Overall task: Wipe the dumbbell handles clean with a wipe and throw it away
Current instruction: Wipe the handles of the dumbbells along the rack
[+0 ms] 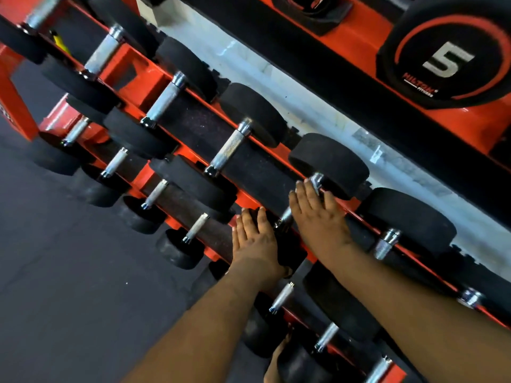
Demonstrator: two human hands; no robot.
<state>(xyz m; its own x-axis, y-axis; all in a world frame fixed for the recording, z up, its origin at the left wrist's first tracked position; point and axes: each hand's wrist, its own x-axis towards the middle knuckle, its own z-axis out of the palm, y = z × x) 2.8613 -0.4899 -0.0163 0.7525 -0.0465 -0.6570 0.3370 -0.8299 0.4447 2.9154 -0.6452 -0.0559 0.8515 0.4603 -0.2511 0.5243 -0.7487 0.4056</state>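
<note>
The right hand [318, 214] is laid flat, fingers straight, over a dumbbell handle [287, 215]; the left hand [255, 233], at its 8 o'clock, is pressed open-fingered on the black end weight [290, 252].

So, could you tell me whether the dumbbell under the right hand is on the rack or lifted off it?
On the rack. The dumbbell sits in line with its neighbours on the orange rack, and the right hand lies flat over its handle, fingers straight.

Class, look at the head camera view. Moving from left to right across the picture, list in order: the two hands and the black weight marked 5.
Left hand on a dumbbell's black end → right hand laid over a dumbbell handle → weight marked 5, top right.
</note>
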